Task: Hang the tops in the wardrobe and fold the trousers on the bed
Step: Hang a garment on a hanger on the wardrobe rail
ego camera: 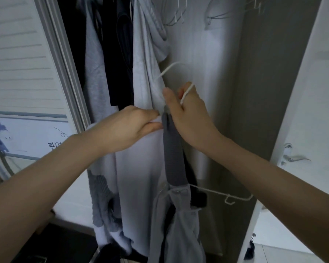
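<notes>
**Two hands work a grey top onto a white hanger at the open wardrobe**

Two bare forearms reach in from the bottom corners and meet at the middle of the wardrobe opening. The left hand (133, 128) has its fingers curled and pressed together, pinching pale fabric right beside the dark ribbed neckband of the grey top (176, 215). The right hand (188, 114) is closed around the neck of the white hanger (180, 88), with the hanger's wire passing between its fingers and the thumb raised; its hook curves up and to the left above the knuckles. The top hangs straight down from both hands, its dark neckband bunched just under them and its light grey body with a zip drooping toward the bottom edge of the wardrobe opening. One arm of the hanger, with a small hook on it, sticks out to the right below the right forearm, bare of cloth.

Just behind the hands hang other clothes (110, 73) along the left half of the wardrobe: a pale grey piece, a dark one and a mid-grey one, side by side and touching. Higher up, near the top edge, several empty wire hangers (176, 16) hang against the pale back wall of the wardrobe (207, 63). At the left stands a slatted sliding door (21, 63) bearing a cartoon sticker, and at the right edge a white door with a metal handle (294, 158).
</notes>
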`<state>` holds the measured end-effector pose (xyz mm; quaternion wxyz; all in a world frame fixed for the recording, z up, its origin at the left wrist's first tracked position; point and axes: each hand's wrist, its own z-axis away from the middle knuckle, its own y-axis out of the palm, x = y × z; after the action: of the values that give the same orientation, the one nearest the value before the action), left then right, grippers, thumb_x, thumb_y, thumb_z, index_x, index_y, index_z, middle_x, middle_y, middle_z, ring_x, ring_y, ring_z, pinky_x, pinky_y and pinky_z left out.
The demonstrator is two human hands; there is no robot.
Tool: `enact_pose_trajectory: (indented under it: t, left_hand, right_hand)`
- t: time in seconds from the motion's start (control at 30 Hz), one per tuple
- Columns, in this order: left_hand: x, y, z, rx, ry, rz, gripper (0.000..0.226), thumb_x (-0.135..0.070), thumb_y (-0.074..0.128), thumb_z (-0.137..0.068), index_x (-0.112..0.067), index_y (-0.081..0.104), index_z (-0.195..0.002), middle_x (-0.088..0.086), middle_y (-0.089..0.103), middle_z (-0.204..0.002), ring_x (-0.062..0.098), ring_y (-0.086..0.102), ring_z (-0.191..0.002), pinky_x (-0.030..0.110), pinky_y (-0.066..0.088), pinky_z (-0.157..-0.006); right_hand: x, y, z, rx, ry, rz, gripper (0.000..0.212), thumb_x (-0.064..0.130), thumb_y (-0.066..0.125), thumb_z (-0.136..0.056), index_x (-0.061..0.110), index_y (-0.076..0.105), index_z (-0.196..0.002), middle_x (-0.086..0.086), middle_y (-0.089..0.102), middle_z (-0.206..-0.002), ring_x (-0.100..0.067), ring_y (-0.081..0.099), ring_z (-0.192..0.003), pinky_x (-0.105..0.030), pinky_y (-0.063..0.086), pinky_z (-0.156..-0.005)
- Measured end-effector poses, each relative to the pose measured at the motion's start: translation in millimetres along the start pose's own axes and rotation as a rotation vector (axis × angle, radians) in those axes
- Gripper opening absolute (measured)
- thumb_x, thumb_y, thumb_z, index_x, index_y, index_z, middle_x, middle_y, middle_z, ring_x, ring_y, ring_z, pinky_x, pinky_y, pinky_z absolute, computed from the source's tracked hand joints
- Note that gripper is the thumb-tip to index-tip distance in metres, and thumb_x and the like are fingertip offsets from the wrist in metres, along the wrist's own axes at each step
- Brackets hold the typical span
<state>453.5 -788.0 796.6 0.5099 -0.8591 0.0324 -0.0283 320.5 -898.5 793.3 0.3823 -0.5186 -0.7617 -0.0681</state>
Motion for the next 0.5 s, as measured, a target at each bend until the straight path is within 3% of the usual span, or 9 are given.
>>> enact_pose_trajectory:
  t: [0.1, 0.17, 0.23, 0.37, 0.5]
  left_hand:
    - [14.3, 8.7, 5.1, -0.083, -0.159, 0.028, 0.038, -0.036, 0.046, -0.097, -0.012, 0.045, -0.067, 0.003, 0.048, -0.059, 0.01, 0.046, -0.055, 0.034, 0.038, -0.059]
    - [25.6, 9.5, 12.5, -0.208, -0.252, 0.073, 0.039, -0.024, 0.054, -0.097, -0.007, 0.044, -0.064, 0.008, 0.047, -0.057, 0.01, 0.043, -0.053, 0.027, 0.033, -0.056]
    - [31.8, 5.6, 17.5, -0.319, -0.331, 0.088, 0.039, -0.021, 0.057, -0.097, -0.001, 0.047, -0.064, 0.01, 0.048, -0.056, 0.01, 0.041, -0.051, 0.017, 0.033, -0.053]
    - [35.9, -6.3, 15.7, -0.49, -0.415, 0.1, 0.041, -0.024, 0.057, -0.096, -0.002, 0.047, -0.063, 0.01, 0.046, -0.056, 0.011, 0.036, -0.052, 0.018, 0.03, -0.052]
    - [34.1, -16.3, 12.1, -0.588, -0.397, 0.242, 0.047, -0.024, 0.059, -0.096, -0.01, 0.037, -0.057, 0.0, 0.034, -0.052, 0.005, 0.029, -0.05, 0.022, 0.025, -0.048]
  right_hand:
    - [-0.6, -8.5, -9.4, -0.027, -0.102, 0.311, 0.026, 0.038, 0.048, -0.097, 0.014, 0.041, -0.091, 0.003, 0.052, -0.074, -0.004, 0.051, -0.063, -0.011, 0.036, -0.055]
    - [-4.2, -16.7, -6.5, -0.137, -0.259, 0.405, 0.013, 0.025, 0.051, -0.096, 0.013, 0.046, -0.093, 0.0, 0.054, -0.082, -0.013, 0.052, -0.072, -0.016, 0.035, -0.062]
    - [-14.0, -18.4, 7.3, -0.146, -0.324, 0.365, 0.005, 0.017, 0.052, -0.094, 0.015, 0.049, -0.09, 0.004, 0.054, -0.072, -0.009, 0.051, -0.063, -0.019, 0.036, -0.057]
    - [-53.5, -1.4, 33.0, 0.127, -0.128, 0.343, 0.008, 0.015, 0.059, -0.091, 0.011, 0.065, -0.087, -0.001, 0.067, -0.074, -0.007, 0.056, -0.063, -0.014, 0.043, -0.061]
    - [-73.4, 20.6, 42.6, 0.475, 0.224, -0.162, 0.007, 0.023, 0.064, -0.091, 0.019, 0.064, -0.096, 0.007, 0.067, -0.083, 0.001, 0.059, -0.072, -0.017, 0.047, -0.071]
